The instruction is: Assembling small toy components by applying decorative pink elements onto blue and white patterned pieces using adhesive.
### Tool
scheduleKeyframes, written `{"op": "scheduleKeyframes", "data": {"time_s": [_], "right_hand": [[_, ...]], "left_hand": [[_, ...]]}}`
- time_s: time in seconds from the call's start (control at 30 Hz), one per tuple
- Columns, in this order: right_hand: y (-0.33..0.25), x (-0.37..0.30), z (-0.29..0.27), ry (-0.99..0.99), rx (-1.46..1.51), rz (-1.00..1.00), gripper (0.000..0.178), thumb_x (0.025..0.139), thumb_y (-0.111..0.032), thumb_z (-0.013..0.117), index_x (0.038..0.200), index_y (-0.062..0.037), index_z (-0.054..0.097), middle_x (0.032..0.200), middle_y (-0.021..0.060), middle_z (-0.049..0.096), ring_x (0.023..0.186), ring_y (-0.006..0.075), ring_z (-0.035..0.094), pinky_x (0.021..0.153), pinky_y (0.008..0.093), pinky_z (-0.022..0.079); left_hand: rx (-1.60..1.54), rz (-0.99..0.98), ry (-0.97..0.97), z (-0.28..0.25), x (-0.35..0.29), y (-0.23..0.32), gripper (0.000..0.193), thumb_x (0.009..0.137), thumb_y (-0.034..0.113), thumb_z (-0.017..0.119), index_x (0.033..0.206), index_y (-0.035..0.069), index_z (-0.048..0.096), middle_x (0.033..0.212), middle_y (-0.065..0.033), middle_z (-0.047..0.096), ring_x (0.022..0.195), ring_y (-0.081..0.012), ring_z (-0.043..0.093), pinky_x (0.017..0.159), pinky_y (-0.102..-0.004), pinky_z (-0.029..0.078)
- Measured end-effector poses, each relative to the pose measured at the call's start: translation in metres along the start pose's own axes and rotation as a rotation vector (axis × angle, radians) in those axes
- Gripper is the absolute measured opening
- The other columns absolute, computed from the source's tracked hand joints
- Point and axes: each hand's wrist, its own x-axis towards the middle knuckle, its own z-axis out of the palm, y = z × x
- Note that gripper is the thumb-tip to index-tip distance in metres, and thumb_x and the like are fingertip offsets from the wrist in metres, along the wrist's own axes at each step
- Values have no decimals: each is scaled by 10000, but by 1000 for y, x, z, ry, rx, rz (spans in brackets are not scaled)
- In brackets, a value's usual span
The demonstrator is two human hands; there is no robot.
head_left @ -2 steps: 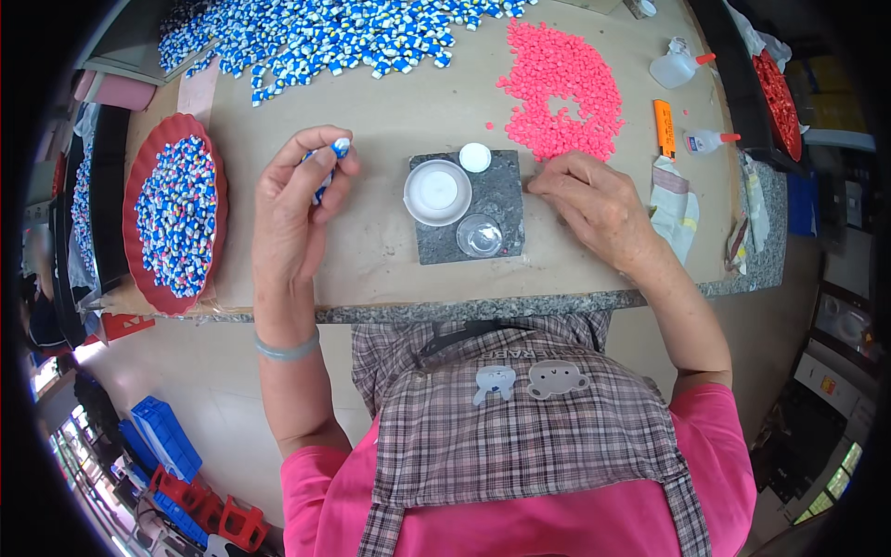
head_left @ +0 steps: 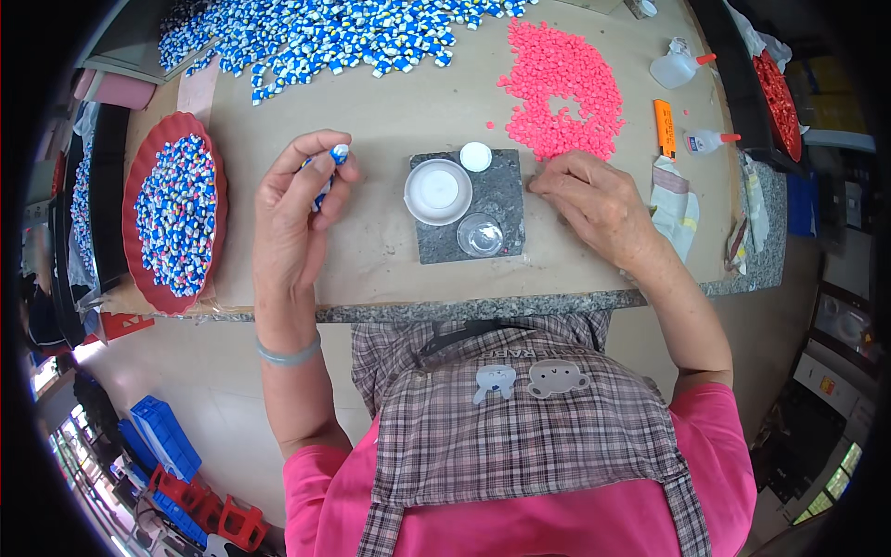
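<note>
The left hand [head_left: 295, 209] is pinching a small blue-and-white plastic piece [head_left: 336, 156] between thumb and fingertips, holding it raised above the bare tan tabletop [head_left: 371, 251], while the right hand [head_left: 594, 204] is resting palm down with its fingers curled narrow, the fingertips touching the table at the lower edge of a loose heap of small pink pellets [head_left: 561, 84]; whether anything is caught under them I cannot tell. Between the 2 hands a dark, speckled square stone slab [head_left: 506, 200] is lying flat, carrying a round white dish [head_left: 437, 190], a small white cap [head_left: 475, 156] and a clear shallow cup [head_left: 481, 234]. A red scalloped tray [head_left: 139, 269] heaped with glossy blue-and-white pieces is sitting at the table's left end, and more of the same are spreading across the far edge [head_left: 316, 37]. 2 squeeze bottles with red tips [head_left: 691, 102] are lying to the right, near an orange flat tool [head_left: 665, 128]. The table's front edge is showing rough grey stone, with a pale floor below
</note>
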Motion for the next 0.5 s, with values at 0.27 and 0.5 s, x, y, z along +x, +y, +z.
{"op": "scheduleKeyframes", "data": {"time_s": [0.27, 0.5], "right_hand": [[1, 1, -1, -64, -4, 5, 139, 754, 24, 670, 886, -17, 670, 877, 88, 620, 802, 245, 646, 685, 343, 539], [-1, 3, -2, -55, -28, 9, 128, 804, 4, 616, 922, -36, 589, 843, 74, 569, 731, 239, 620, 622, 339, 525]], "left_hand": [[-48, -34, 31, 1, -14, -6, 289, 917, 63, 565, 1181, -50, 599, 875, -98, 644, 576, -31, 401, 471, -162, 270], [-105, -32, -9, 4, -21, -9, 254, 916, 53, 551, 1140, -54, 605, 891, -107, 644, 576, -32, 389, 477, -162, 272]]}}
